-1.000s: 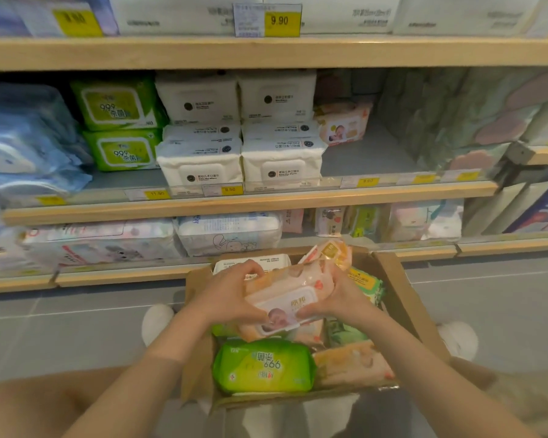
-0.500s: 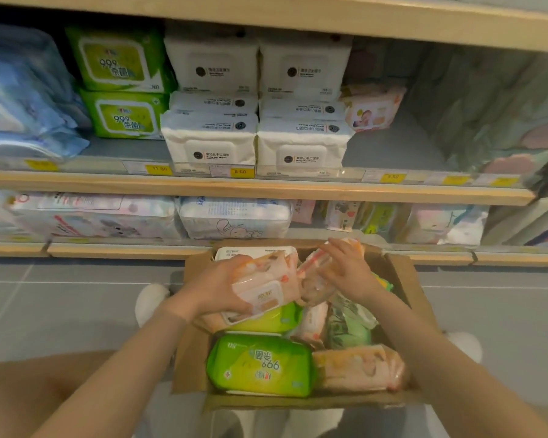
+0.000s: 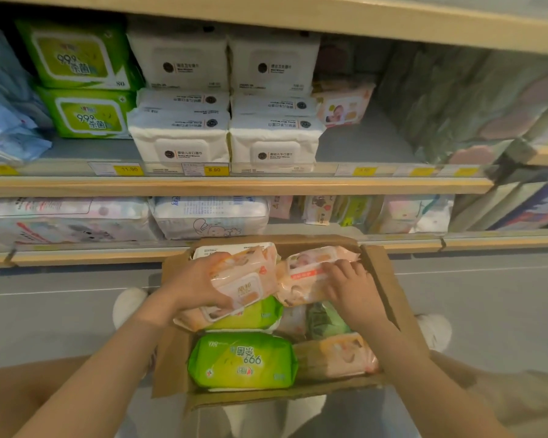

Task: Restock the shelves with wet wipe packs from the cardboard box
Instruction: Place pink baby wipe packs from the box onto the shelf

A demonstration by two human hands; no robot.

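An open cardboard box (image 3: 389,298) sits on the floor in front of the shelves, filled with wet wipe packs. My left hand (image 3: 193,284) grips a peach pack (image 3: 247,279) with a white lid, held over the box's left side. My right hand (image 3: 350,287) has its fingers curled over a second peach pack (image 3: 307,279) at the box's back right. A green pack (image 3: 242,360) lies flat at the front of the box, another peach pack (image 3: 336,355) beside it. A lone peach pack (image 3: 342,104) stands on the middle shelf (image 3: 234,186).
White packs (image 3: 228,134) and green packs (image 3: 83,86) are stacked on the middle shelf, blue packs at far left. Bare shelf floor shows right of the lone peach pack. The lower shelf (image 3: 92,256) holds large white packs. Grey floor surrounds the box; my knees flank it.
Both hands held one peach pack together; now the left hand keeps it alone and the right hand has shifted to a second peach pack. The view has tilted down and closer.
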